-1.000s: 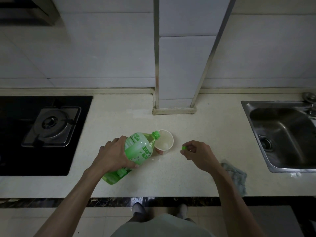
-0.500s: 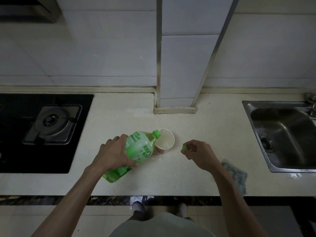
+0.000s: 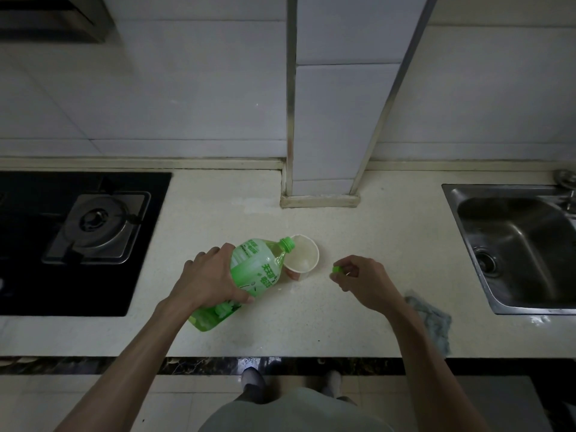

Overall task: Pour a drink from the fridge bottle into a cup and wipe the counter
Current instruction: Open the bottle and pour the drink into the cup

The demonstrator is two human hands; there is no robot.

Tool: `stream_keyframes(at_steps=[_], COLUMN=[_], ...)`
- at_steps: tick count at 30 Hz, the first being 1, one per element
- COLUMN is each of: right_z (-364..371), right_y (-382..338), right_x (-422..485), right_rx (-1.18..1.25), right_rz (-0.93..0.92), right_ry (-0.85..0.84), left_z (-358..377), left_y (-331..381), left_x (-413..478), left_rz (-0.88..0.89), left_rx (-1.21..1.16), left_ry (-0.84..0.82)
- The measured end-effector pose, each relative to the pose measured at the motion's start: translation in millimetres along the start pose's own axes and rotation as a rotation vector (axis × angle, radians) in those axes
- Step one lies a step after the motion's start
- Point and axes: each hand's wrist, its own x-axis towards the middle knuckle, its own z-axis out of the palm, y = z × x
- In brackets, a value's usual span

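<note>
In the head view the left hand (image 3: 212,279), fingers wrapped round the tilted bottle (image 3: 249,275) whose neck sits over the cup (image 3: 302,257) on the counter (image 3: 311,322), should tip slowly to avoid spills while the right hand (image 3: 364,283) pinches the cap (image 3: 336,269); hardly anything has shifted since the earlier frame.

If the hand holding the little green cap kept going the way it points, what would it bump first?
Probably the cup. The right hand, pinching the cap, points left toward it with bare counter between, though height is hard to judge.
</note>
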Motion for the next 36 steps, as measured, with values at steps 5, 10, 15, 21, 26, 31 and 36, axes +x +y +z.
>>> stream_keyframes(at_steps=[5,10,15,21,26,31,36], right_z=[0,1,2,-3,-8,-6,-5], right_y=[0,1,-2,-18,-50,-90,-113], right_x=[0,1,2,5,9,19,20], right_rx=[-0.005,0.0,-0.015,-0.017,0.043,0.135,0.138], right_rz=[0.002,0.009,0.001,-0.02,-0.086,-0.19,-0.296], right_ry=[0.002,-0.002,-0.001,0.042,0.104,0.109,0.062], left_z=[-1,-1,0,5,11,13,12], left_y=[1,0,-3,-5,-5,-6,-12], left_x=[-1,1,1,0,-1,-6,-14], left_rz=[0.002,-0.003,-0.01,0.005,0.054,0.12,0.162], left_rx=[0.007,0.004,-0.014,-0.129,-0.322,-0.41,-0.502], left_ry=[-0.001,-0.006,-0.002,0.089,0.191,0.245,0.261])
